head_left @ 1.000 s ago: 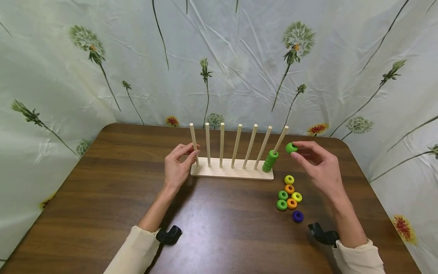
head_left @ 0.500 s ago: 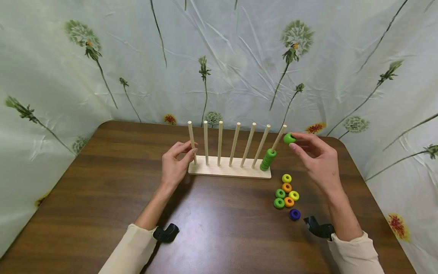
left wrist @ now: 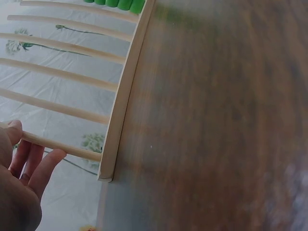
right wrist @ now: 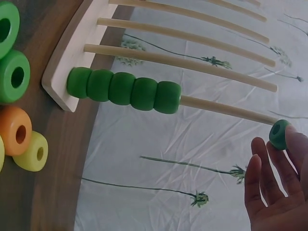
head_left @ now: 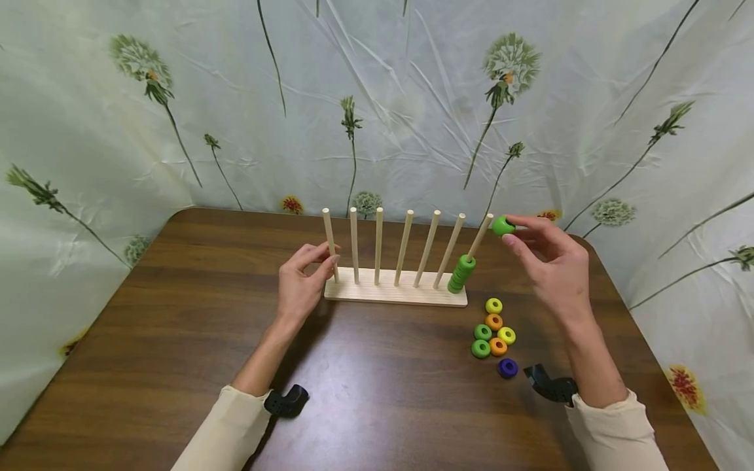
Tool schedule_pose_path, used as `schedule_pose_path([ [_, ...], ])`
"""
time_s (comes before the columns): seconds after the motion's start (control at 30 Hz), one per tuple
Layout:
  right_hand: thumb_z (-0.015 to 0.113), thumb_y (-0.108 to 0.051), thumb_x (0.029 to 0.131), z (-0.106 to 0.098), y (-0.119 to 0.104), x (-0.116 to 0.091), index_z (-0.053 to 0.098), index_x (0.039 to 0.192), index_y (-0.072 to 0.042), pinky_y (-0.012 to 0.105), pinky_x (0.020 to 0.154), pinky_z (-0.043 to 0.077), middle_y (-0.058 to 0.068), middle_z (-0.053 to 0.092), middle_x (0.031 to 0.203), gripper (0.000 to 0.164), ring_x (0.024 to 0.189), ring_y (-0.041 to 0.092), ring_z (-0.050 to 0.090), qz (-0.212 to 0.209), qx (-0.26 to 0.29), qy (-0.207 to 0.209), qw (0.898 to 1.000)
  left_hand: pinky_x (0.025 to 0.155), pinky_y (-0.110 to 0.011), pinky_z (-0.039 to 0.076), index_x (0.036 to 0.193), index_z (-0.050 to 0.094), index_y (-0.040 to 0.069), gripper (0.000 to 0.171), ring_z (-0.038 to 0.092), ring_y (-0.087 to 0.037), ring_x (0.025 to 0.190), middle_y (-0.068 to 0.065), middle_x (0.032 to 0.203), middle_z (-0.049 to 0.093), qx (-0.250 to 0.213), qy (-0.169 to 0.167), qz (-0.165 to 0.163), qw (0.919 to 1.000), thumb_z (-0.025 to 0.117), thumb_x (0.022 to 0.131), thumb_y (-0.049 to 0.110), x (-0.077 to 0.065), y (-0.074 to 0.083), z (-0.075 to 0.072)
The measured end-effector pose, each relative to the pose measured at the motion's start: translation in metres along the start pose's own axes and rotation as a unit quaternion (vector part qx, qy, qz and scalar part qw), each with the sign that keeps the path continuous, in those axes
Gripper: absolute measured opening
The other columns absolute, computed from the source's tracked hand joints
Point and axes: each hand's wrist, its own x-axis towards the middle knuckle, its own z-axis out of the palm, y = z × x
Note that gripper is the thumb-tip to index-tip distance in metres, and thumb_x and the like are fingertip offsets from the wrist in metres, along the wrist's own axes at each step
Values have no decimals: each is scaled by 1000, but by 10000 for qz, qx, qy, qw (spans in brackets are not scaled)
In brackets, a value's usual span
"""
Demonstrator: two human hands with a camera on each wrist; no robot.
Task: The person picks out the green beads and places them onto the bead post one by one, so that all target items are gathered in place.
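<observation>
A pale wooden stand (head_left: 394, 296) with several upright pegs is on the table. Its rightmost peg (right wrist: 226, 110) carries a stack of green beads (right wrist: 121, 88) at the bottom. My right hand (head_left: 556, 265) pinches another green bead (head_left: 503, 226) between thumb and fingers. That bead is beside the tip of the rightmost peg; in the right wrist view its edge overlaps the tip. My left hand (head_left: 303, 282) pinches the leftmost peg (left wrist: 72, 150) low down, thumb on one side and fingers on the other.
Loose beads lie right of centre on the brown table (head_left: 177, 314): two yellow (head_left: 493, 305), two orange (head_left: 498, 347), two green (head_left: 480, 348) and one dark blue bead (head_left: 508, 368). A flowered cloth (head_left: 247, 118) hangs behind the table. Black straps (head_left: 287, 401) sit at both wrists.
My right hand has risen with the green bead, up to the height of the rightmost peg's tip. The left hand keeps its grip on the leftmost peg. The camera view has shifted slightly.
</observation>
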Motion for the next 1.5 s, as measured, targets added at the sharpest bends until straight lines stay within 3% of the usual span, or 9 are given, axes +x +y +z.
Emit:
schedule_pose_path([
  [0.63, 75, 0, 94, 0, -5, 12, 74, 127, -5, 7, 80, 57, -20, 72, 115, 33, 95, -3, 71, -128, -4, 111, 9999, 70, -16, 64, 115, 78, -2, 22, 67, -4, 89, -22, 99, 68, -107, -22, 53, 9999, 77, 93, 3, 1, 0, 3],
  [0.87, 75, -1, 94, 6, -6, 15, 74, 127, -7, 8, 80, 57, -6, 75, 121, 34, 97, -2, 71, -181, 35, -12, 9998, 71, -14, 63, 116, 77, -3, 24, 66, -3, 88, -23, 99, 69, 0, 36, 9, 10000, 78, 92, 2, -1, -1, 0],
  [1.17, 76, 1, 93, 11, -6, 18, 75, 125, -8, 9, 84, 58, -11, 74, 121, 33, 100, 0, 70, -310, 16, -233, 9992, 71, -16, 64, 115, 78, -3, 24, 66, -3, 89, -23, 98, 68, -26, 36, 47, 10000, 78, 92, 3, -1, -1, 1],
  [1.33, 76, -2, 94, 10, -4, 16, 75, 125, -8, 12, 91, 56, -14, 73, 124, 32, 108, 6, 68, -105, 1, -412, 9991, 71, -16, 64, 115, 77, -4, 24, 66, -4, 89, -23, 98, 68, -52, 10, 66, 10000, 78, 92, 3, 0, 0, 1],
  [1.5, 76, -7, 95, 6, -1, 10, 73, 129, -10, 9, 89, 55, -13, 72, 121, 34, 104, 3, 69, 172, -72, -486, 9986, 71, -17, 64, 115, 78, -1, 23, 66, -4, 88, -22, 98, 68, -1, 6, 64, 10000, 78, 93, 4, 0, 1, 1],
])
